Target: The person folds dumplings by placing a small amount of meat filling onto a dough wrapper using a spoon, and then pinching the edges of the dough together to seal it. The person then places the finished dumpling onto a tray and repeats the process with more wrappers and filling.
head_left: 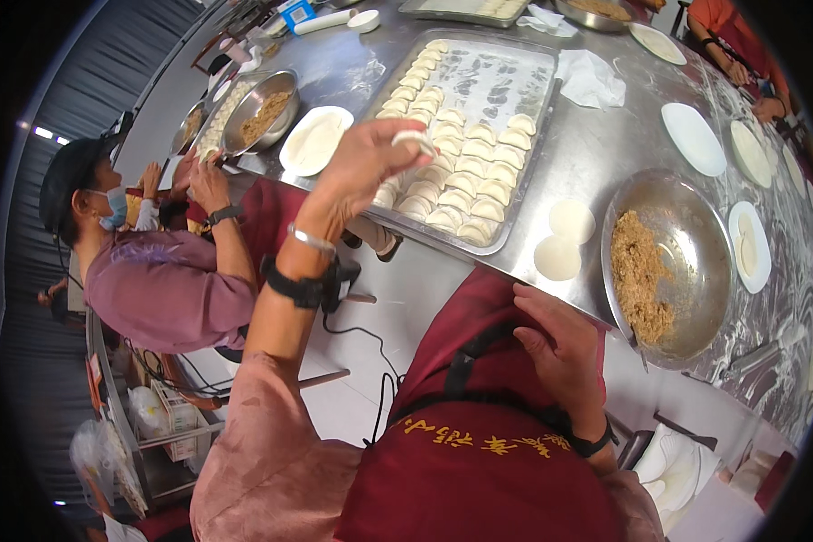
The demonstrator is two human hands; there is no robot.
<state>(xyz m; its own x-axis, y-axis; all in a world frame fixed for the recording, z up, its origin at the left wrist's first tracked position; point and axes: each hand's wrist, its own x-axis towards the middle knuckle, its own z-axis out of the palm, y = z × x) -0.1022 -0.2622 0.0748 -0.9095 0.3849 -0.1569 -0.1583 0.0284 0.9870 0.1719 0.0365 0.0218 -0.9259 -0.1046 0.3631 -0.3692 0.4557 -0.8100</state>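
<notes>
My left hand [366, 162] holds a folded dumpling [414, 141] between thumb and fingers above a metal tray [477, 64]. Rows of pleated dumplings [477, 166] cover the tray's near part and left side; its far right part shows damp marks on a pale lining. Empty and with thumb apart, my right hand [566, 345] is at the near table edge in front of my maroon apron [474, 467]. Just beyond it, two round dough wrappers [557, 257] lie slightly overlapped on the steel table. A steel bowl [704, 271] of brown minced filling [640, 278] stands to their right.
At left, a masked co-worker [169, 284] handles dough beside another filling bowl [288, 115]. A white plate of wrappers [315, 142] lies left of the tray. Crumpled paper [591, 78], an oval white plate [694, 139] and floured tabletop [779, 291] are to the right.
</notes>
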